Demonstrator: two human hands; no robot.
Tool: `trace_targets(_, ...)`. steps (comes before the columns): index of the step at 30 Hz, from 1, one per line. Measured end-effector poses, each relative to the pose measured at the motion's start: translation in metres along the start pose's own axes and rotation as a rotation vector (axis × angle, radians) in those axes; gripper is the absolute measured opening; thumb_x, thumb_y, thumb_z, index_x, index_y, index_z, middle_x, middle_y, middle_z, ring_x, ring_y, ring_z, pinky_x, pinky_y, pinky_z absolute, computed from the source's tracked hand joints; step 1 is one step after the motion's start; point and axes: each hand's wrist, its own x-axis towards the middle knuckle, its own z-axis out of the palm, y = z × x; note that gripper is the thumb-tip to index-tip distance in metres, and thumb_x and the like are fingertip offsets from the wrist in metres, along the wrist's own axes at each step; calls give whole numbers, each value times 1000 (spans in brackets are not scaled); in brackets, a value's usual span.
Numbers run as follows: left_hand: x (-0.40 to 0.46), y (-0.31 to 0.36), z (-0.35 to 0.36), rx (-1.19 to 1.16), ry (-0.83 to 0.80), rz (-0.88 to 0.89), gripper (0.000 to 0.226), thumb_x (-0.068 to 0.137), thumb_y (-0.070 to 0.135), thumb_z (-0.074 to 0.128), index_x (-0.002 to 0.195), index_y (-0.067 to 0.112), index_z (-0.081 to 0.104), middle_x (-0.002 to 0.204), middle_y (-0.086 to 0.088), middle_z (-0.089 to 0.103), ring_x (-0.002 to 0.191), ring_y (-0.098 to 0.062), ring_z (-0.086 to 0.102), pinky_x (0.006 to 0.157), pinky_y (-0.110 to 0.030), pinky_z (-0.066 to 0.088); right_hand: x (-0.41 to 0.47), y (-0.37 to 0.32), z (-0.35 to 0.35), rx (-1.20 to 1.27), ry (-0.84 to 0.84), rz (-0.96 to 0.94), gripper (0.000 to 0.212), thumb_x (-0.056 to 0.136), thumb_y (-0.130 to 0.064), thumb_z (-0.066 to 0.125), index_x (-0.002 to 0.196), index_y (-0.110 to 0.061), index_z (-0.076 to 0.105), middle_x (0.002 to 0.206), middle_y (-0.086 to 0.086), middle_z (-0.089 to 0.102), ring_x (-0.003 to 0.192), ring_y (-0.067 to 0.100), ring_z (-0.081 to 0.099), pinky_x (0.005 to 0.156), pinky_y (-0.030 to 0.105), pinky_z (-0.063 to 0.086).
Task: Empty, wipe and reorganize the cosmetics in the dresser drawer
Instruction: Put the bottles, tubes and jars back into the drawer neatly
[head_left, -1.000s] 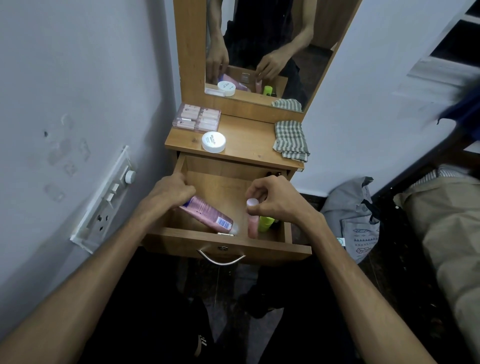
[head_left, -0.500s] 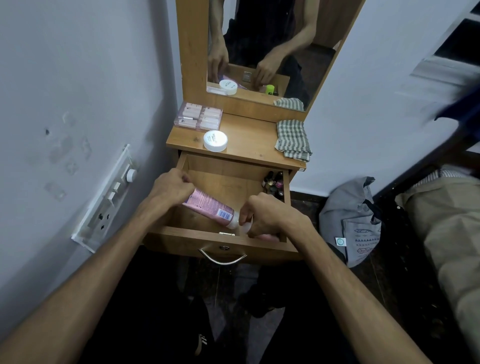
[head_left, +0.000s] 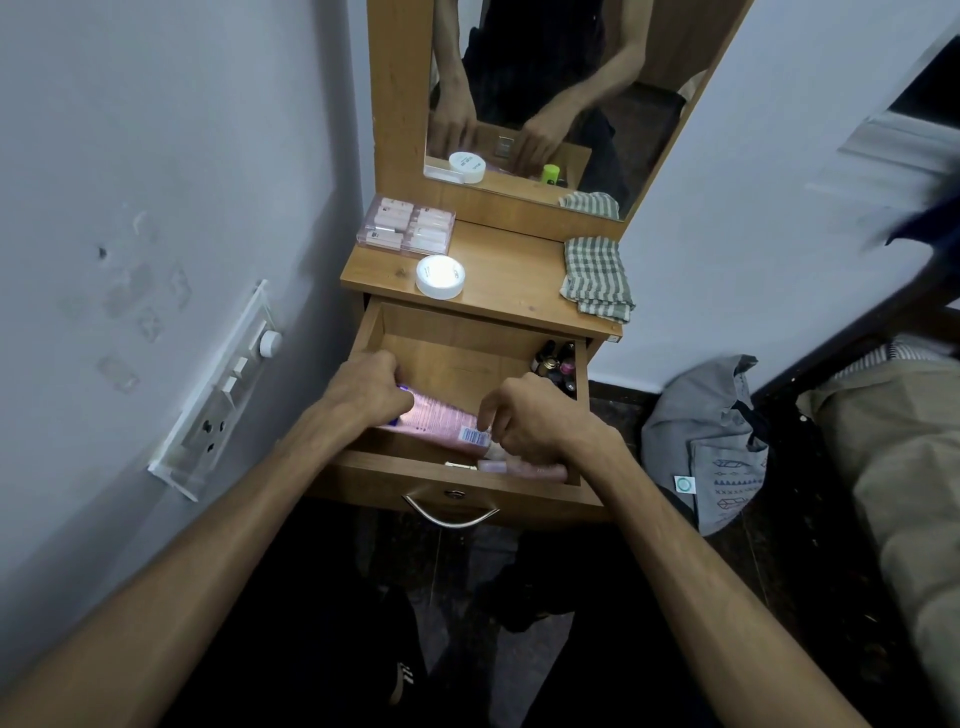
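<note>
Placement under way: since a second ago, right hand (head_left: 535, 415) laid slim pink bottle (head_left: 519, 467) flat beneath itself, fingers now loose; left hand (head_left: 371, 389) grips pink squeeze tube (head_left: 441, 423). Reorganizing phase.

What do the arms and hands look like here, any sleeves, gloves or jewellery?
Both forearms are bare up to the frame edge: no sleeves in view. The left hand and right hand wear no gloves, and no rings, watch or bands show on the visible fingers or wrists. The mirror reflection shows the same bare forearms against a dark top.
</note>
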Motion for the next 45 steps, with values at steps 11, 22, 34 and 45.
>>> trace_targets(11, -6, 8, 9, 177, -130, 44, 35, 86, 31, 74, 114, 17, 60, 123, -5, 50, 103, -20, 54, 94, -37, 51, 27, 4, 11, -1, -22, -10, 27, 89, -13, 75, 115, -16, 70, 115, 3, 69, 100, 16, 65, 93, 37, 57)
trace_targets(22, -10, 4, 17, 223, -195, 86, 34, 87, 33, 70, 117, 19, 61, 113, -2, 60, 99, -18, 58, 87, -33, 52, 33, 5, 15, 30, 4, -14, 20, 86, -9, 76, 105, -16, 73, 109, 1, 70, 97, 15, 67, 90, 36, 59)
trace_targets(34, -4, 11, -1, -9, 169, 187, 6, 90, 23, 67, 96, 24, 65, 100, 6, 69, 83, -4, 59, 73, -20, 48, 33, 7, -14, 160, 267, -37, 13, 84, -20, 74, 97, -20, 78, 91, -11, 72, 80, 1, 64, 71, 14, 47)
trace_targets(45, 53, 21, -83, -463, 619, 30, 16, 87, 22, 62, 90, 20, 78, 84, 6, 71, 78, -12, 63, 66, -23, 47, 81, -10, -74, 471, 671, 42, 12, 83, -22, 69, 87, -21, 81, 78, -10, 76, 75, 3, 69, 68, 25, 57)
